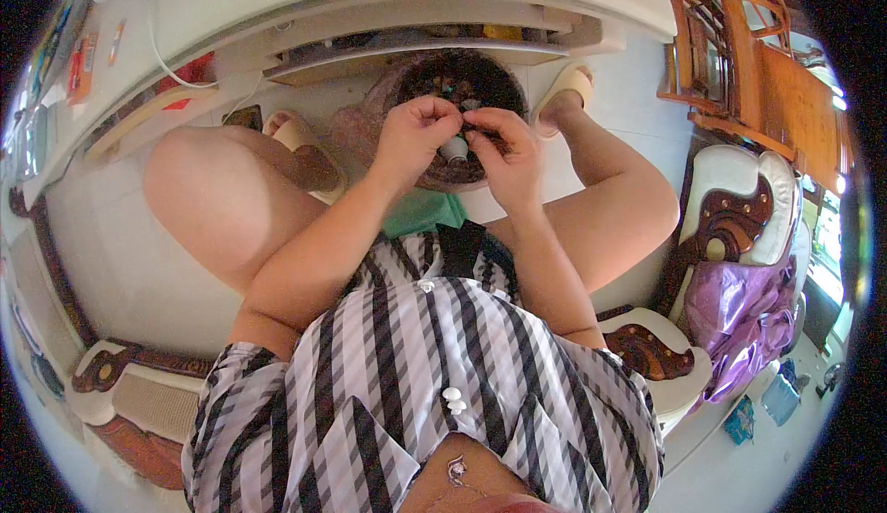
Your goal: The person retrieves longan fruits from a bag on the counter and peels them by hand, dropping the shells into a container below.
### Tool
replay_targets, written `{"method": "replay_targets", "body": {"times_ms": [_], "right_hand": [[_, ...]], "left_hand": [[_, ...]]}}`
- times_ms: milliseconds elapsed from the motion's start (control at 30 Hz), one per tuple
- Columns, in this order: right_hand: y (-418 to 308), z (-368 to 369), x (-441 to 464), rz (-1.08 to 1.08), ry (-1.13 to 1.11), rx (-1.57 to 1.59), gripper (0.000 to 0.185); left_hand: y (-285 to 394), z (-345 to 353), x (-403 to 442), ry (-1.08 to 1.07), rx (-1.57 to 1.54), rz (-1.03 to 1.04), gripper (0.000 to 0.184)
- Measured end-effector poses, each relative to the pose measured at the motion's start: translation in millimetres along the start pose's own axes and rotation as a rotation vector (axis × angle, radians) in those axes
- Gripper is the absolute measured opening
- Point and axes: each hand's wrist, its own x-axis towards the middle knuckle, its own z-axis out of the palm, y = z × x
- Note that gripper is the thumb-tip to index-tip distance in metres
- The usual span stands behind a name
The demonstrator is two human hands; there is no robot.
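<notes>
My left hand (pixel 423 134) is closed in a pinch, its thumb and forefinger tips meeting those of my other hand. My right hand (pixel 506 148) is pinched too, with its fingers bent inward. Something small and dark seems to sit between the two sets of fingertips, too small to name. Both hands are above a round dark bin (pixel 504 84) on the floor between my feet. Below the fingertips shows a pale grey rounded object (pixel 454 150). Small dark bits lie inside the bin, and a translucent plastic bag (pixel 356 130) bulges at its left side.
A green cloth or bag (pixel 427 215) lies near my lap. Ahead stands a long white table (pixel 370 0) with a shelf beneath. Wooden chairs (pixel 781 97) are at the right, above a carved white seat (pixel 739 208) with shiny purple fabric (pixel 739 319).
</notes>
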Motion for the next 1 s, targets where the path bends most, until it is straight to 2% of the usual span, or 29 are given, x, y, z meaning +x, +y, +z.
{"method": "replay_targets", "body": {"times_ms": [200, 300, 400, 500, 567, 667, 733, 767, 800, 900, 1000], "right_hand": [[4.0, 6.2, -4.4, 0.499, 0.009, 0.618, 0.020], [1.9, 1.8, 0.0, 0.569, 0.026, 1.065, 0.026], [1.7, -2.3, 2.0, 0.559, 0.035, 1.262, 0.024], [-3.7, 5.5, -0.4, 0.497, -0.072, 1.393, 0.024], [-14.1, 25.9, -8.7, 0.467, -0.009, 1.273, 0.021], [8.3, 43.8, -10.3, 0.488, 0.162, 1.027, 0.019], [21.9, 42.3, -5.4, 0.592, 0.250, 0.883, 0.021], [27.4, 39.8, -4.3, 0.567, 0.276, 0.892, 0.023], [29.3, 38.1, -3.2, 0.546, 0.301, 0.899, 0.024], [22.2, 34.1, -3.6, 0.531, 0.321, 0.865, 0.025], [10.3, 30.9, -5.1, 0.484, 0.233, 0.690, 0.022]], "left_hand": [[0.2, 1.2, -2.3, 0.019, -0.097, -0.028, 0.008], [-3.7, 0.4, -2.1, 0.032, -0.146, -0.064, 0.009], [-0.1, 2.9, -1.7, 0.090, -0.085, -0.071, 0.011], [-12.7, 7.6, 1.7, 0.082, -0.134, -0.096, 0.014], [-18.0, 5.4, -6.9, 0.025, -0.248, -0.081, 0.018], [-13.7, 1.8, -8.7, -0.043, -0.575, -0.391, 0.035], [1.0, 11.1, -13.6, -0.023, -0.520, -0.434, 0.038], [9.6, 15.3, -17.0, -0.014, -0.492, -0.457, 0.040], [15.9, 16.9, -19.4, -0.046, -0.453, -0.398, 0.044], [5.3, 15.3, -12.7, 0.063, -0.154, 0.033, 0.037], [12.1, 1.6, -9.1, 0.071, -0.109, -0.110, 0.026]]}}
